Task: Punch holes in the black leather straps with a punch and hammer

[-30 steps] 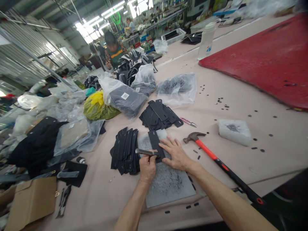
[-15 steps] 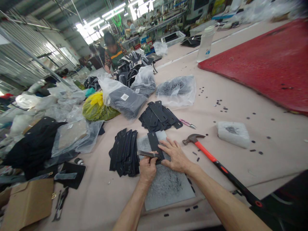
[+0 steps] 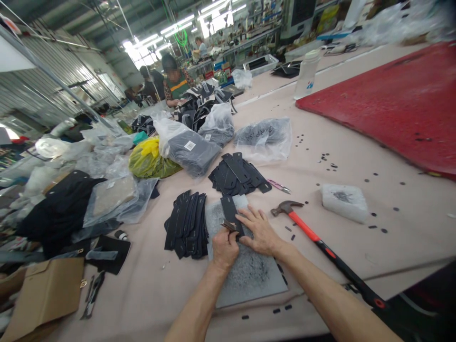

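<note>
My left hand [image 3: 224,251] is closed around a small metal punch [image 3: 229,225], over a dark strip [image 3: 228,208]. The strip lies on a pale, scuffed cutting board [image 3: 249,280] sprinkled with black bits. With fingers spread, my right hand [image 3: 261,233] lies flat beside the punch and touches the strip's right edge. Fanned out left of the board is a stack of dark strips [image 3: 187,223]; beyond the board is a second pile of strips [image 3: 237,173]. A claw hammer [image 3: 320,244] with a red and black handle rests to the right of my right hand.
Pink-handled snips [image 3: 280,185] and a white block [image 3: 345,202] lie farther back on the table. Bagged goods [image 3: 194,147], a yellow bag [image 3: 153,159] and a brown case [image 3: 46,299] are to the left. A red sheet [image 3: 384,104] covers the far right. Another person [image 3: 174,85] is across the table.
My left hand has moved slightly right and turned the punch from lying nearly sideways to a steeper angle over the strip. My right hand stays spread on the strip. The view has shifted a little.
</note>
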### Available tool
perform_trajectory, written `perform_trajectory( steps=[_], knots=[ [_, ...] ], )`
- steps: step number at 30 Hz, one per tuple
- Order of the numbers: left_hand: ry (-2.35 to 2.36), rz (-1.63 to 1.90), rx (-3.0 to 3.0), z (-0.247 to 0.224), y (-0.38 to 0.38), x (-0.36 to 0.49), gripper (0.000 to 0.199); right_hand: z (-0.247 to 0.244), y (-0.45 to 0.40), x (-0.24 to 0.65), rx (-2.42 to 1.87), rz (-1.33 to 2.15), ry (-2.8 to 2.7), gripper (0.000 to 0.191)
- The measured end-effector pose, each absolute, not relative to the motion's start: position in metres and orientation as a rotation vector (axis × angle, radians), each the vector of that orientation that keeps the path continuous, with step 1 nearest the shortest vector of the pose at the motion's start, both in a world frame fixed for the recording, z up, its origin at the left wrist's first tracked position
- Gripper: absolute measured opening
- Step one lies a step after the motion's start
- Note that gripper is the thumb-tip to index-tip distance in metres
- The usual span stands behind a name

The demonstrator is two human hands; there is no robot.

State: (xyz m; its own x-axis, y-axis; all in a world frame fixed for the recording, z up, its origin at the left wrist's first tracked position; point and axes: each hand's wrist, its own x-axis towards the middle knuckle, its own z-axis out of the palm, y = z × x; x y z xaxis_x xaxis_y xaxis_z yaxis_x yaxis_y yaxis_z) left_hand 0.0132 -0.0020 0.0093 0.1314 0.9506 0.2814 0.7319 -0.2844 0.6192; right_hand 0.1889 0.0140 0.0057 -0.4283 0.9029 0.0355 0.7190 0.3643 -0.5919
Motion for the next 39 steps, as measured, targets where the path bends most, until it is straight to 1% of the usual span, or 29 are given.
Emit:
perform_trajectory(
  steps=[3, 5, 7, 9, 11, 12, 14, 17, 19, 21, 22, 24, 26, 28, 30, 32, 35, 37, 39],
  knots=[
    [1.632, 0.894, 2.1, 0.009, -0.003, 0.013, 0.024, 0.013, 0.009, 0.197, -1.449, 0.663, -2.287, 0.069],
    [1.64, 0.878, 2.098, 0.009, -0.003, 0.013, 0.022, 0.019, 0.0, 0.214, -1.542, 0.541, -2.202, 0.061],
    [1.639, 0.87, 2.096, 0.009, -0.003, 0.013, 0.02, 0.025, -0.014, 0.239, -1.713, 0.371, -2.046, 0.051],
    [1.633, 0.868, 2.096, 0.01, -0.002, 0.013, 0.018, 0.027, -0.031, 0.268, -1.94, 0.225, -1.92, 0.045],
    [1.632, 0.853, 2.101, 0.012, -0.001, 0.013, 0.016, 0.026, -0.049, 0.295, -2.198, 0.184, -1.893, 0.04],
    [1.633, 0.837, 2.107, 0.013, -0.001, 0.014, 0.015, 0.024, -0.057, 0.306, -2.306, 0.229, -1.902, 0.035],
    [1.636, 0.808, 2.117, 0.016, -0.001, 0.015, 0.014, 0.021, -0.068, 0.32, -2.431, 0.387, -1.891, 0.024],
    [1.638, 0.8, 2.118, 0.019, -0.001, 0.015, 0.013, 0.02, -0.075, 0.322, -2.396, 0.769, -1.678, 0.008],
    [1.636, 0.815, 2.113, 0.018, -0.002, 0.014, 0.012, 0.024, -0.075, 0.313, -2.211, 1.218, -1.315, 0.009],
    [1.632, 0.828, 2.107, 0.016, -0.003, 0.013, 0.012, 0.03, -0.075, 0.3, -1.914, 1.636, -0.87, 0.014],
    [1.626, 0.836, 2.105, 0.016, -0.003, 0.013, 0.012, 0.035, -0.074, 0.293, -1.792, 1.756, -0.687, 0.015],
    [1.611, 0.854, 2.102, 0.014, -0.003, 0.012, 0.013, 0.05, -0.072, 0.278, -1.707, 1.815, -0.523, 0.018],
    [1.594, 0.868, 2.101, 0.014, -0.003, 0.012, 0.014, 0.074, -0.068, 0.264, -1.744, 1.681, -0.633, 0.023],
    [1.587, 0.868, 2.102, 0.014, -0.003, 0.012, 0.015, 0.108, -0.062, 0.255, -1.746, 1.44, -0.929, 0.034],
    [1.593, 0.86, 2.102, 0.014, -0.003, 0.012, 0.015, 0.144, -0.057, 0.248, -1.703, 1.095, -1.274, 0.04],
    [1.606, 0.852, 2.103, 0.014, -0.003, 0.012, 0.013, 0.17, -0.053, 0.244, -1.659, 0.684, -1.573, 0.039],
    [1.611, 0.851, 2.109, 0.014, -0.004, 0.012, 0.014, 0.183, -0.051, 0.241, -1.583, 0.249, -1.988, 0.036],
    [1.609, 0.852, 2.11, 0.014, -0.004, 0.012, 0.014, 0.183, -0.051, 0.241, -1.559, 0.117, -2.211, 0.034],
    [1.603, 0.851, 2.113, 0.014, -0.004, 0.012, 0.014, 0.187, -0.051, 0.24, -1.555, 0.024, -2.296, 0.033]
  ],
)
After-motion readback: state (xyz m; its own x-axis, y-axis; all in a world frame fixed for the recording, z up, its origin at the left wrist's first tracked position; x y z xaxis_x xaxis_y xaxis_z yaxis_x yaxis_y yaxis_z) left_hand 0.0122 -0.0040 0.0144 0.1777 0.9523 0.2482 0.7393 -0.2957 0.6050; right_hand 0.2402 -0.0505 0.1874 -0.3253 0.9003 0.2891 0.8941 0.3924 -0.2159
